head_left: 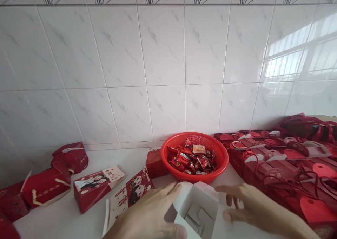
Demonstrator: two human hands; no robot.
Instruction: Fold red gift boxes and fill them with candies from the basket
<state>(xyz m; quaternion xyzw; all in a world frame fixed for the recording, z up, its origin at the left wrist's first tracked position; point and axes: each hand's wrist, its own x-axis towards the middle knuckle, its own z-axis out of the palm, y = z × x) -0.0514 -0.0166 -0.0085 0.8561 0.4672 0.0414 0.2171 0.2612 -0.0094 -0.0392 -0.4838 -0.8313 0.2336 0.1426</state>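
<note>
A paper gift box [198, 211] stands in front of me with its top flaps spread, and I look down into its white inside, where the folded bottom panels show. My left hand [150, 211] is against the box's left side, fingers at the far flap and thumb at the near edge. On the other side my right hand [244, 205] has its fingers curved and apart, with the fingertips at the right flap. Just behind the box sits a red plastic basket [164, 161] with red-wrapped candies [188, 158] in it.
Many red gift boxes [279, 161] with cords crowd the right side. To the left stand a red box with cartoon figures [92, 189], another printed box [138, 189] and tasselled red boxes [47, 186]. A tiled wall [168, 63] borders the white tabletop [113, 158].
</note>
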